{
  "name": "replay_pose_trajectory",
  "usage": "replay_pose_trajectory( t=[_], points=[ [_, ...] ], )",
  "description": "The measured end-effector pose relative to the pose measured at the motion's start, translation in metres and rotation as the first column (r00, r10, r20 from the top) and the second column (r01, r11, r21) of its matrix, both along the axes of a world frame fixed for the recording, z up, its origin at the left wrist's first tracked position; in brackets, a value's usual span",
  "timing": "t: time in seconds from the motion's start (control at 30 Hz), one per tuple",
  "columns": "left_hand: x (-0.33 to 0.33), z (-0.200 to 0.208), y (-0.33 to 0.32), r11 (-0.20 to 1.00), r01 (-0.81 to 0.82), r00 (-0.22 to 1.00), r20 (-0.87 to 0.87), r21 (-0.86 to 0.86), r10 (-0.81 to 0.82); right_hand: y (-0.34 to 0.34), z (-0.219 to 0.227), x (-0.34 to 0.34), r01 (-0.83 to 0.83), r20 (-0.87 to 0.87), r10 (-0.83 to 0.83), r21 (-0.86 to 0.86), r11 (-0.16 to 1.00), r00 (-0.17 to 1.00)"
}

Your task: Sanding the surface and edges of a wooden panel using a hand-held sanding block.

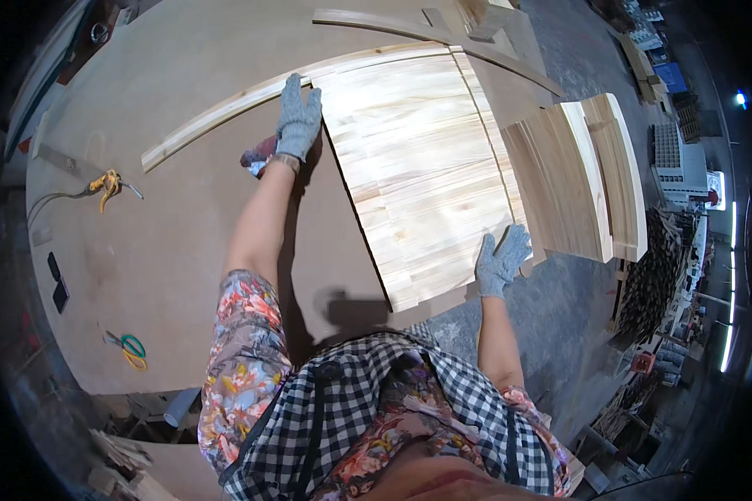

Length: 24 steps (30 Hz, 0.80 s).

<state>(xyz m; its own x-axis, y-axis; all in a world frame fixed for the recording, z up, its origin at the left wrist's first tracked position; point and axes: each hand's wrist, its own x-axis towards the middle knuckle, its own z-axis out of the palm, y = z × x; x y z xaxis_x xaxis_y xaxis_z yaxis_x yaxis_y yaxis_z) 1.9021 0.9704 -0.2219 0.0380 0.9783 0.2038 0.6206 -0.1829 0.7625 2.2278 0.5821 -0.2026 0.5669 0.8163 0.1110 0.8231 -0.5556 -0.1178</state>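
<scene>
A pale wooden panel (418, 175) made of joined strips lies flat on the brown worktable (175, 234). Along its far edge runs a long wooden batten (226, 108), which reaches out past the panel to the left. My left hand (298, 121), in a grey knit glove, rests at the panel's far left corner beside the batten, fingers stretched out. At the near right corner, my right hand (503, 259), gloved alike, touches the panel's edge with its thumb and fingers spread apart. A dark patterned cloth (257, 157) lies next to my left wrist.
More wooden panels (560, 184) are stacked to the right. On the table's left side lie a yellow air gun (104, 188) with a hose, a black phone-like object (60, 294) and scissors (132, 351) with green and orange handles. Loose strips (384, 27) lie at the far side.
</scene>
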Motion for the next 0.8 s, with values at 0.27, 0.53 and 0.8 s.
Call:
replay_pose_trajectory(
  t=[0.27,0.53,0.8],
  points=[
    [0.168,0.084,0.041,0.958,0.157,0.695,-0.663,-0.240,-0.280,-0.006,0.009,0.145,-0.015,-0.145,0.018,0.024,1.000,0.989],
    [0.187,0.099,0.020,0.939,0.282,0.599,-0.728,-0.199,-0.334,-0.022,0.034,0.136,0.044,-0.156,-0.032,0.068,0.997,0.987],
    [0.176,0.096,0.021,0.889,0.343,0.548,-0.704,-0.304,-0.452,-0.024,0.038,0.110,0.029,-0.137,-0.012,0.122,0.992,0.990]
  ],
)
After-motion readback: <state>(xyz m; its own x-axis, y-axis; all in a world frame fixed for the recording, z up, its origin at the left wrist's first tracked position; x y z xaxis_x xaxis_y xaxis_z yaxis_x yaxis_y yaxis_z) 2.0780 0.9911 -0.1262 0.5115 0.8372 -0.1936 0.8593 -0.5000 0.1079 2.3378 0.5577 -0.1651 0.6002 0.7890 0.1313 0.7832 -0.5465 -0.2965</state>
